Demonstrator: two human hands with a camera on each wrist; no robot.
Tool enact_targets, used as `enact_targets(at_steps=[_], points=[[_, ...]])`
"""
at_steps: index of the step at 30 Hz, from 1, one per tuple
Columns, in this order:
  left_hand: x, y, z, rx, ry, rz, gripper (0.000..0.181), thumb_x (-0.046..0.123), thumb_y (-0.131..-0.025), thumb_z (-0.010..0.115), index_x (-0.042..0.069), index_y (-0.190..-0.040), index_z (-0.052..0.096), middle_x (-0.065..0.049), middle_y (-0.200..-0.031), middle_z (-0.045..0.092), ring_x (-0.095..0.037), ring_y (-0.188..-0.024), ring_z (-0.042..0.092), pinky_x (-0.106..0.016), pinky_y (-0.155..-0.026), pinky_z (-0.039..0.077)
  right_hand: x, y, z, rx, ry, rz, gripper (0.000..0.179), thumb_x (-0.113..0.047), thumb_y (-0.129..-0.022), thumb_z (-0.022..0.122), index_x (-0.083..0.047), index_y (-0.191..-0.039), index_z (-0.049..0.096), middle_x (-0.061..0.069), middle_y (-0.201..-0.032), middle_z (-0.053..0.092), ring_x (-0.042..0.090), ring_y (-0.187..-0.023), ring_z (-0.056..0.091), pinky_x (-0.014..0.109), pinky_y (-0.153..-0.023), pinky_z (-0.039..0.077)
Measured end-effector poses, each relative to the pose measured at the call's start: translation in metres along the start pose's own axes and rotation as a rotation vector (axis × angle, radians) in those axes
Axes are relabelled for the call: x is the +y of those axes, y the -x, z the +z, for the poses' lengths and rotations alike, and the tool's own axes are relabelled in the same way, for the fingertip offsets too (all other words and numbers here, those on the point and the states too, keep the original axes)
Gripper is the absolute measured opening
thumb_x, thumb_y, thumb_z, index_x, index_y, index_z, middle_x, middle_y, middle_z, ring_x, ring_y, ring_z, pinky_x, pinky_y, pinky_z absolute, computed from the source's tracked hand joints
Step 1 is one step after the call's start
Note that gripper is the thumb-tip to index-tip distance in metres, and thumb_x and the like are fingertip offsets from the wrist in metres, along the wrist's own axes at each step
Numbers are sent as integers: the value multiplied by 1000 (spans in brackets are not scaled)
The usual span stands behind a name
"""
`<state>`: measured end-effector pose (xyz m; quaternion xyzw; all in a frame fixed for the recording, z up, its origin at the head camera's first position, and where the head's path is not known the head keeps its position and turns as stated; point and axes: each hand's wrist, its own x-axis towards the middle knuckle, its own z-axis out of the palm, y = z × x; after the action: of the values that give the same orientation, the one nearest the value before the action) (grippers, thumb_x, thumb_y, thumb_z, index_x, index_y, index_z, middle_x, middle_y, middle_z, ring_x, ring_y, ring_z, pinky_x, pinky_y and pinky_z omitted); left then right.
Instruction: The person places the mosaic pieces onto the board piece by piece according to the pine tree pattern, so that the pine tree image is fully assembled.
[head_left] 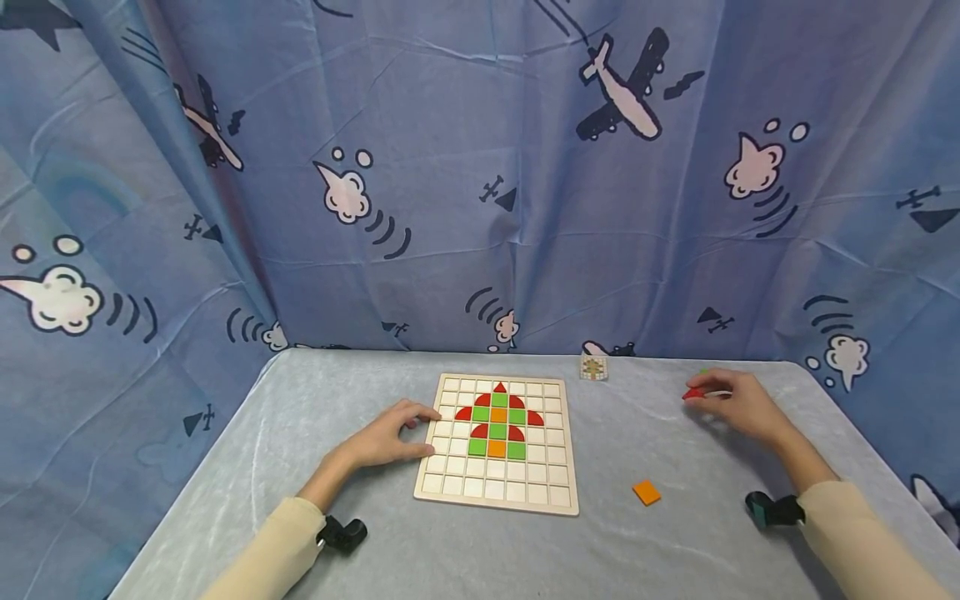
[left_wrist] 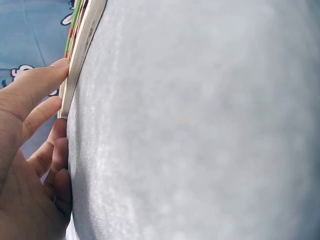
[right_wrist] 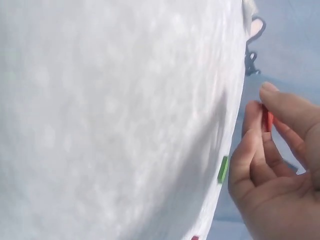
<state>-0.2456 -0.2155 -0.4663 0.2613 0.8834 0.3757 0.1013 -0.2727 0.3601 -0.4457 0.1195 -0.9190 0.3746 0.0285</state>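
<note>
A square wooden grid board point(head_left: 495, 483) lies mid-table, with red, green and orange tiles point(head_left: 498, 429) set in its cells in a tree-like pattern. My left hand point(head_left: 387, 435) touches the board's left edge with thumb and fingertips, the fingers loosely bent. In the left wrist view the thumb tip meets the board's side point(left_wrist: 82, 55). Over the right part of the table my right hand point(head_left: 738, 404) pinches a small red tile point(head_left: 693, 393) between thumb and fingers. The right wrist view shows that red tile point(right_wrist: 268, 121) mostly covered by the fingers.
An orange square tile point(head_left: 647, 492) lies right of the board. A small patterned card point(head_left: 593, 368) sits near the back edge. A green tile point(right_wrist: 223, 169) lies by the right hand, with a red piece point(right_wrist: 195, 238) at the frame's bottom. A printed curtain point(head_left: 450, 208) hangs behind the table.
</note>
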Motion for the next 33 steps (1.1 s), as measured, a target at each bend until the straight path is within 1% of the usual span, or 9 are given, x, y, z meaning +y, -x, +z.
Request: enact_targets(at_steps=[3,5,7,11,15,20,25,28,33], points=[[0,0,0,0,0,2,50,27,-92,79,11,-136,62,-10,-132,53,-28,-112,51,-52,-96,42,-8,3,3,-14,-45,-42,36,-10,-91,79,8,-119,66,22,-110,67,22,-88,66,25,-69,54],[0,1,0,0,-1,4,50,27,-92,79,11,-136,62,-10,-133,52,-29,-112,51,-52,-97,42,-14,4,6,-24,-61,-63,35,-9,-91,78,7,-120,67,21,-111,68,20,-88,66,23,-71,53],[0,1,0,1,-2,8,50,27,-92,79,11,-137,62,-11,-133,52,-29,-113,51,-52,-97,42,-18,4,10,-33,-76,-87,34,-7,-91,78,7,-120,68,20,-112,68,19,-89,66,24,-72,54],[0,1,0,1,0,9,50,27,-92,78,10,-137,62,-11,-133,52,-29,-113,51,-52,-97,42,-29,4,17,-60,-110,-105,34,-8,-91,78,5,-121,68,18,-113,68,20,-88,66,27,-71,55],[0,1,0,1,0,11,50,27,-92,78,10,-137,62,-11,-134,52,-29,-113,51,-52,-97,42,-40,5,25,-95,-162,-98,35,-10,-92,78,4,-122,68,17,-113,69,22,-88,66,31,-70,56],[0,1,0,1,1,13,50,27,-92,79,10,-137,62,-10,-133,52,-28,-113,51,-52,-97,42,-51,6,36,-126,-192,-92,34,-11,-93,77,4,-122,69,18,-117,68,20,-95,65,27,-76,55],[-1,0,1,-1,-1,13,50,27,-92,78,11,-137,62,-10,-133,52,-29,-114,51,-51,-98,42,-59,6,47,-167,-215,-74,33,-10,-93,76,3,-122,69,20,-119,67,27,-100,64,29,-77,56],[-1,0,1,0,-2,16,50,27,-92,79,11,-137,62,-10,-133,52,-29,-114,51,-51,-98,42,-64,5,53,-174,-216,-64,32,-11,-93,76,3,-121,69,19,-119,67,31,-103,63,30,-77,56],[-1,0,1,6,-5,20,51,27,-92,79,10,-136,62,-10,-133,53,-29,-113,51,-51,-97,42,-72,3,62,-179,-253,-76,31,-10,-93,76,3,-121,70,20,-119,66,33,-105,62,32,-78,56]])
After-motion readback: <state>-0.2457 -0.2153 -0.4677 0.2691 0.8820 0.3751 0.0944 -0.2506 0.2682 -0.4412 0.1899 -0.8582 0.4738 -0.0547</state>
